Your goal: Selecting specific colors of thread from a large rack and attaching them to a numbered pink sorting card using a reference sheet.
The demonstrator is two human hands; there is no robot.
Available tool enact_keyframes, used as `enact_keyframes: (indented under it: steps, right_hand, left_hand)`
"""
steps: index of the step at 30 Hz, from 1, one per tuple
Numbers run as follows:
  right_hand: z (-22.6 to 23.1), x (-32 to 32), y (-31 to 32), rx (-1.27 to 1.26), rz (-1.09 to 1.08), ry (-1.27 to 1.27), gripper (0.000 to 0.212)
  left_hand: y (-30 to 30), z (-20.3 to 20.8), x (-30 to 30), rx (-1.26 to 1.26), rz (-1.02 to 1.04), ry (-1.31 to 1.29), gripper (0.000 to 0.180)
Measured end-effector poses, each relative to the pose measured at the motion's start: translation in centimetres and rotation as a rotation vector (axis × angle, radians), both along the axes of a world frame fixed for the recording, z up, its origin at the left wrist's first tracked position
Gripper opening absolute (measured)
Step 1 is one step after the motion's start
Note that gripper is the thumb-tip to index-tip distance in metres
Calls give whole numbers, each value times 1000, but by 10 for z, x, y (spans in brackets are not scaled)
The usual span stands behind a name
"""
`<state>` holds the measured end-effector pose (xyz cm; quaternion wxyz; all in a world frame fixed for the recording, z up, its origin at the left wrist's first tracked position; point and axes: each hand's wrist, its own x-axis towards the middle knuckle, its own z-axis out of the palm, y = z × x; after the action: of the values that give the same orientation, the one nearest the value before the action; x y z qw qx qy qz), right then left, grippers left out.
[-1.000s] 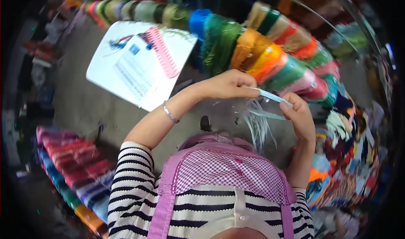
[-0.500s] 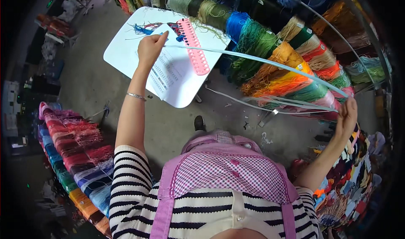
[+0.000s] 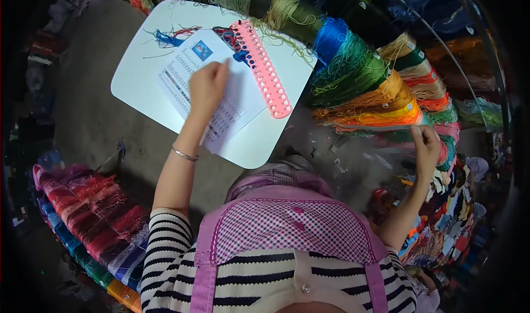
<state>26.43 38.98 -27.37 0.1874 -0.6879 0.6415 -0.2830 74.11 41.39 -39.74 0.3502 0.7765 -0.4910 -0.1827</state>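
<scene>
My left hand (image 3: 207, 89) is closed, its thumb side up, over a printed sheet (image 3: 229, 111) on a small white table. What it holds, if anything, is hidden. Off to the right, my right hand (image 3: 427, 147) has its fingers pinched together beside the hanging skeins. Pale, blurred thread strands (image 3: 381, 128) seem to run leftward from its fingertips. A pink thread holder card (image 3: 265, 73) with rows of round holes lies by the sheet. Dark blue and red threads are looped through its far end, and loose blue threads (image 3: 165, 38) spread out beyond the sheet.
Around the white table (image 3: 135, 73) hang racks of coloured thread: a long row with green skeins (image 3: 345, 73) and orange skeins (image 3: 395, 100) at far right, and red skeins (image 3: 96, 202) at near left. A multicoloured heap (image 3: 441, 224) sits near right. A curved metal rod (image 3: 436, 42) arcs above.
The table now appears nearer and larger. My left hand has come lower over the sheet, and my right hand has moved inward. The long pale strands no longer stretch visibly between my hands.
</scene>
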Motion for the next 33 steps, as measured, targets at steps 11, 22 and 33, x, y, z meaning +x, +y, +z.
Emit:
enact_keyframes:
  steps: [11,22,33]
  right_hand:
    - [-70,193,-56,48,476,-292,12]
    - [-139,272,-63,660,513,-707,16]
    - [-113,262,-54,298,710,-333,28]
  left_hand:
    - [-17,-22,-54,13,86,1020,18]
    - [15,-18,-93,-134,191,967,29]
    - [5,-21,-86,-177,83,805,18]
